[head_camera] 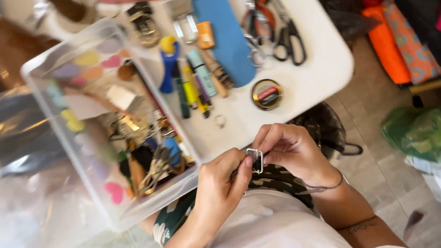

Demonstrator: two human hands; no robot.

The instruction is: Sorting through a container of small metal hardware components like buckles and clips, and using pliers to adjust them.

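Pinching small rectangular metal buckle [255, 158] w/ dark strap btwn fingertips of left hand [223, 185] & right hand [289, 148], both clenched on it, over lap, just off table edge [325, 84]. Lying at 10 o'clock: clear plastic bin [63, 57]; at 12: round tin [267, 93], scissors [288, 40].

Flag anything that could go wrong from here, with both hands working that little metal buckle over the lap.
1. The left hand and right hand pinch the small metal buckle off the table's edge; if it slips, it would likely fall to the tiled floor.
2. The clear plastic box seems to overhang the table near the left forearm; a nudge might tip it.
3. The small ring lies loose near the edge and might roll off.
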